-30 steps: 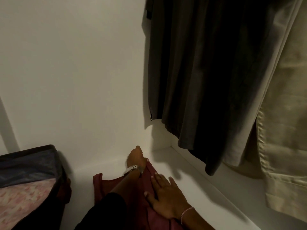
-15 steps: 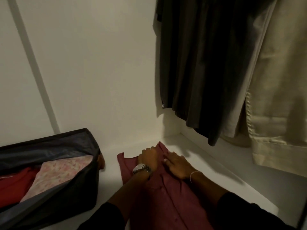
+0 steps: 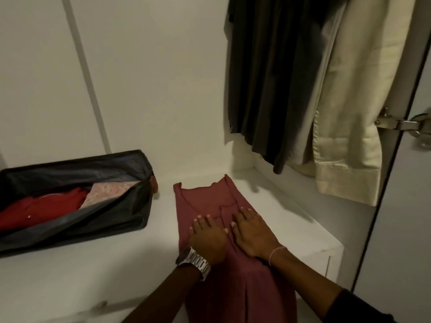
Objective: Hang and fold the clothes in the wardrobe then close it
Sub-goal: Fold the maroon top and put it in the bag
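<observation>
Two hands lie flat on the top (image 3: 205,201), a maroon garment spread on the white shelf (image 3: 81,271) inside the wardrobe. The top's long axis runs from the neckline, near the back corner, toward the person at the lower edge of the view; the hem end passes under the forearms and out of sight. The garment appears already folded lengthwise into a narrow strip.

Left hand (image 3: 208,238): fingers straight and slightly spread, palm down, pressing the left half of the strip. It holds nothing. A metal watch (image 3: 194,262) sits on this wrist.

Right hand (image 3: 253,234): fingers straight, palm down, pressing the right half beside the centre seam. It holds nothing. A thin bracelet (image 3: 275,251) sits on this wrist.

The hands lie side by side, close but not touching, at about the middle of the visible length. Both are equally near the fabric. The neckline lies straight ahead of the fingertips; the hem lies behind the wrists.

Judgement: the step in hand is smoothing before a crosswise fold. That fold probably brings one end along the long axis onto the other.

A dark bin (image 3: 77,201) holding folded clothes stands on the shelf to the left, apart from the top. A dark garment (image 3: 268,78) and a beige garment (image 3: 349,101) hang at the right. The wardrobe stands open.
</observation>
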